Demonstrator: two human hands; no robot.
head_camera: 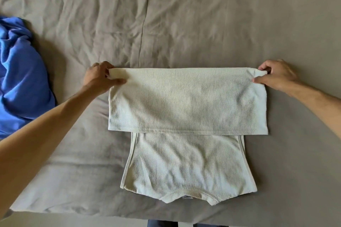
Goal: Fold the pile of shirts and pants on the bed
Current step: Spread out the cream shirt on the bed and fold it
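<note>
On the bed (184, 24), both hands' fingers (118, 81) pinch the white shirt's (186, 101) folded corners.

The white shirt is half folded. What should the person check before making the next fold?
1. Left hand grips the fold's corner: ok, fingers pinch it.
2. Right hand grips the other corner: ok, pinched too.
3. Folded edge of the shirt straight between the hands: ok.
4. Folded part lined up with the lower part: not ok, it sticks out wider on both sides.
5. Room on the bed for the fold: ok, the blue cloth lies apart at the left.
6. Sleeves tucked flat underneath: cannot tell, hidden.
</note>
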